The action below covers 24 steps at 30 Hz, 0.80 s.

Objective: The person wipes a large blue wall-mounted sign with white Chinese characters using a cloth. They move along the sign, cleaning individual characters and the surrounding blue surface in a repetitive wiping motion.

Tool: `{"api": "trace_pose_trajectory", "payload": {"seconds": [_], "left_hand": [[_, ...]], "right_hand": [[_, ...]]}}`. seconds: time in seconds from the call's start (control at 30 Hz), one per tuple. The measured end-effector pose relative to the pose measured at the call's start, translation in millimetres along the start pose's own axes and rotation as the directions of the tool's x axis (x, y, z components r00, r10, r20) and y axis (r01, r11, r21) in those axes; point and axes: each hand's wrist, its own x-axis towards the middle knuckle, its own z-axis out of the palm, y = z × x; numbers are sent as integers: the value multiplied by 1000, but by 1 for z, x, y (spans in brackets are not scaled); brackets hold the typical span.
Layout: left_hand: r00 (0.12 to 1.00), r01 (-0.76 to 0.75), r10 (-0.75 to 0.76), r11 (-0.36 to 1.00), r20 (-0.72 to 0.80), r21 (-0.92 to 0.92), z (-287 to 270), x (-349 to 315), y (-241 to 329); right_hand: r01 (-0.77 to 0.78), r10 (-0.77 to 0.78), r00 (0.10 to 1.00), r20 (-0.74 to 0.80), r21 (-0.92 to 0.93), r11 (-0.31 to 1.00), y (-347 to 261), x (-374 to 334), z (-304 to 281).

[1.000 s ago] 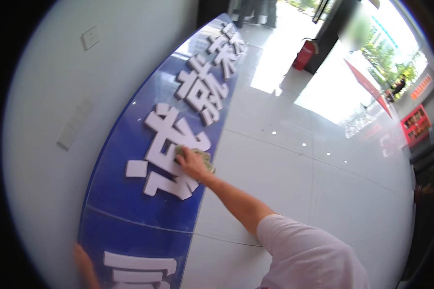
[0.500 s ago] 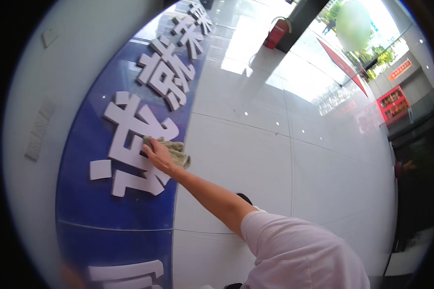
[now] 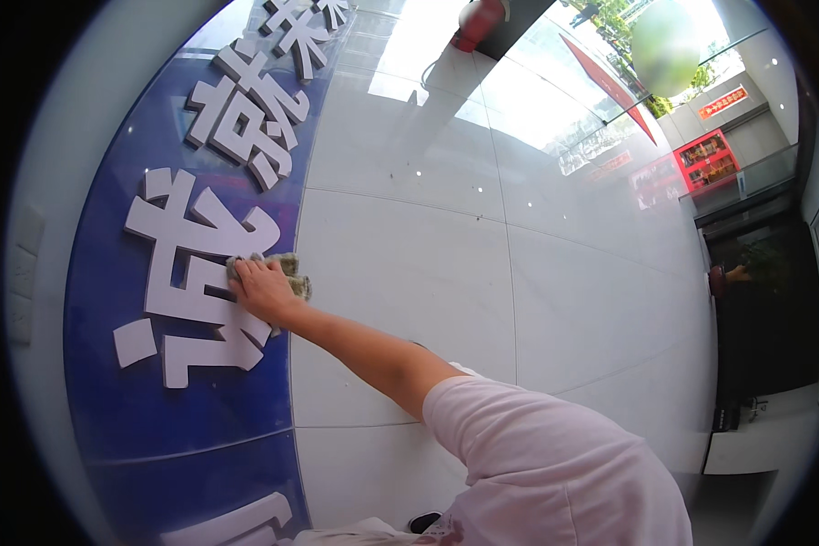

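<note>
My right hand (image 3: 262, 291) presses a crumpled greenish-grey cloth (image 3: 293, 268) against a raised white character (image 3: 200, 238) on a long blue sign panel (image 3: 155, 409). The hand lies at the panel's right edge, where it meets the glossy white floor tiles (image 3: 409, 273). My bare forearm runs down to a pale pink sleeve (image 3: 537, 464) at the lower right. More white characters (image 3: 255, 118) continue up the panel. My left hand is out of the picture.
A white wall (image 3: 41, 209) borders the panel on the left. A red fire extinguisher (image 3: 478, 20) stands at the top by bright glass doors (image 3: 610, 100). A dark counter (image 3: 773, 309) fills the right side. A dark shoe tip (image 3: 423, 521) shows below.
My right hand keeps the cloth on the same white character, sliding slightly along it, while the view swings and draws closer. A hand at the lower left edge has left the picture.
</note>
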Motion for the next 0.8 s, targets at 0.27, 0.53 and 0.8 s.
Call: {"api": "trace_pose_trajectory", "payload": {"seconds": [0.27,0.53,0.8], "left_hand": [[997,-38,32,994,-67,-102,3,3,-1],[988,-126,116,987,-101,-98,22,4,-6],[976,-181,151,964,-156,-193,58,29,-52]], "right_hand": [[-159,156,986,-57,-54,986,-18,-4,12],[-229,242,958,-151,100,968,25,-86,76],[-355,434,893,-120,405,843,32,-53,88]]}}
